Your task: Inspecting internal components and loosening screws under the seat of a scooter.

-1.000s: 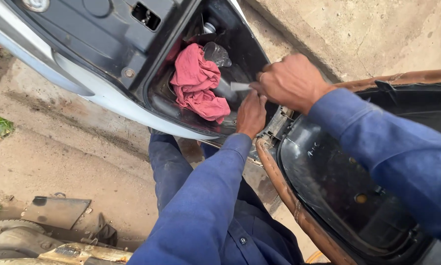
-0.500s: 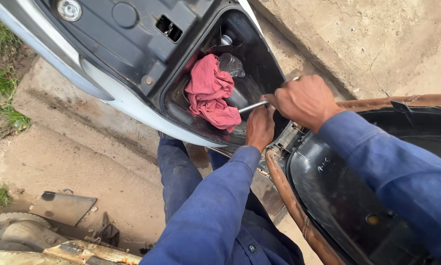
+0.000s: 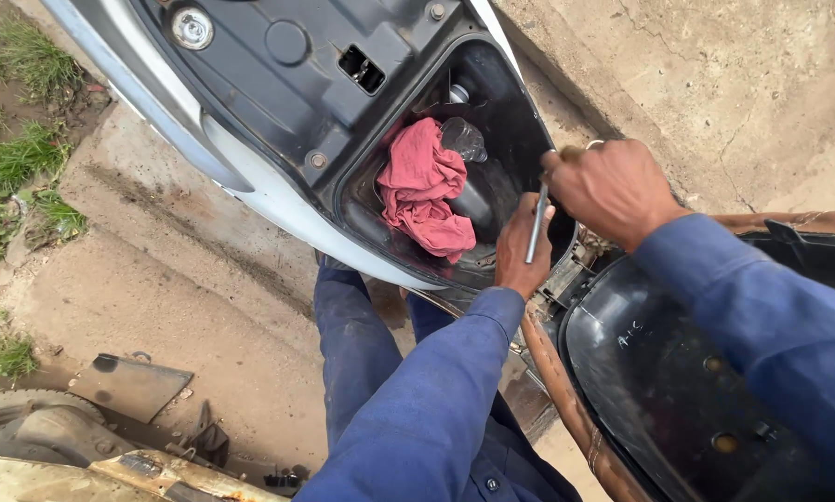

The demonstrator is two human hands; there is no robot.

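Note:
My right hand point(image 3: 613, 191) grips a thin metal tool point(image 3: 535, 228) that points down at the rear rim of a scooter's open storage compartment point(image 3: 501, 121). My left hand point(image 3: 520, 246) rests on that rim right beside the tool's tip, fingers curled; whether it holds anything I cannot tell. Inside the black compartment lies a crumpled red rag point(image 3: 422, 191) next to a dark plastic bottle point(image 3: 462, 139). Both arms wear blue sleeves.
The raised seat's black underside point(image 3: 678, 381) with a brown edge stands at the right. The scooter's white and black body panel point(image 3: 250, 121) crosses the top. Below are my blue-trousered legs point(image 3: 352, 344), concrete ground, grass at the left, and metal scrap point(image 3: 129, 381) with a tyre at bottom left.
My right hand has turned the tool from lying almost level to pointing downward. The view has shifted, so the scooter and hands sit further right in the picture.

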